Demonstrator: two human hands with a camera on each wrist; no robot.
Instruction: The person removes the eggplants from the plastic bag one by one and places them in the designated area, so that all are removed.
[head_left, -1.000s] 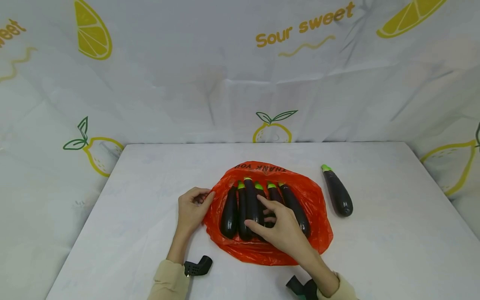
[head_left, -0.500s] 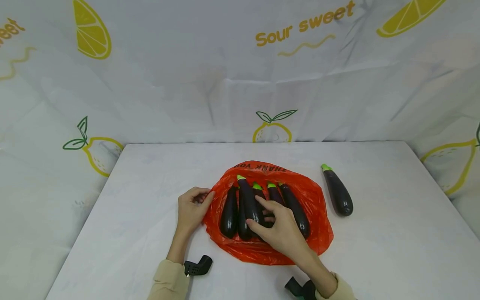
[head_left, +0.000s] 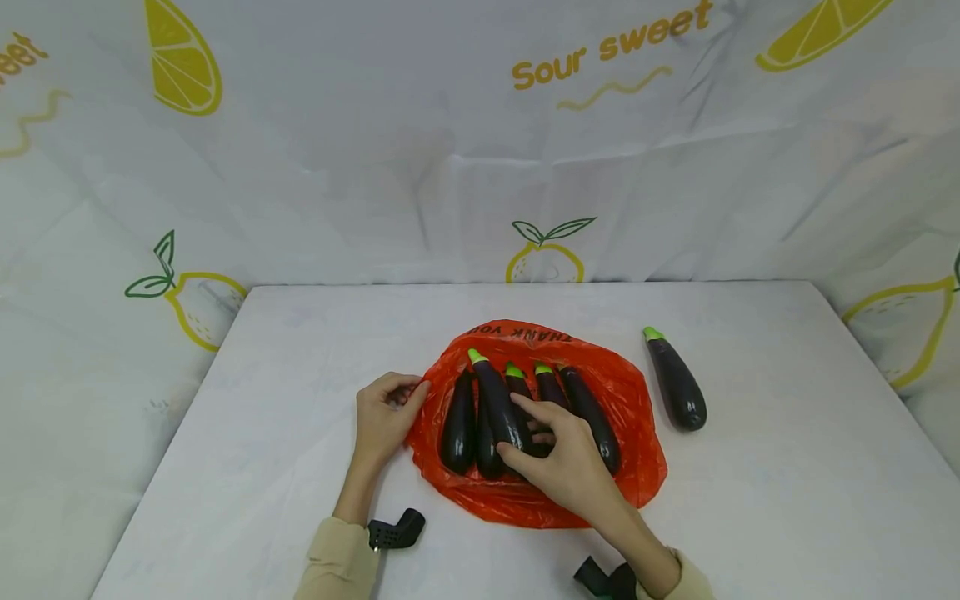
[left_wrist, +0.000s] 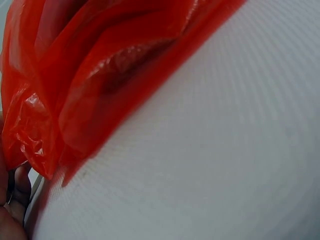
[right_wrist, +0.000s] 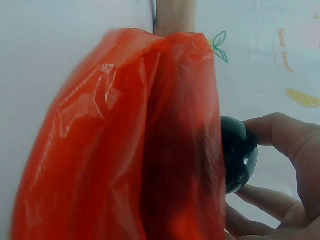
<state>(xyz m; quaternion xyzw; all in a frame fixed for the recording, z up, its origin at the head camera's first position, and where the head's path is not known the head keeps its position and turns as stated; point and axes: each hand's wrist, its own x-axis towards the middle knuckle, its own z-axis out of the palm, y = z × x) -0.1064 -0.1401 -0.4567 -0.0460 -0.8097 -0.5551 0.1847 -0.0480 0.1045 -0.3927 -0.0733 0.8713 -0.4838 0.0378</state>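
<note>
Over the bag on the table, the right hand grasps an eggplant; the left hand pinches the bag's left edge.

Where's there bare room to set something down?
Free: the white table left of the left hand, and right of the lone eggplant. Crowded: inside the red bag, where eggplants lie close together and the right hand grips one.

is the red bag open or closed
Open: in the head view the red bag is spread wide, eggplants showing inside, and the left hand holds its edge.
</note>
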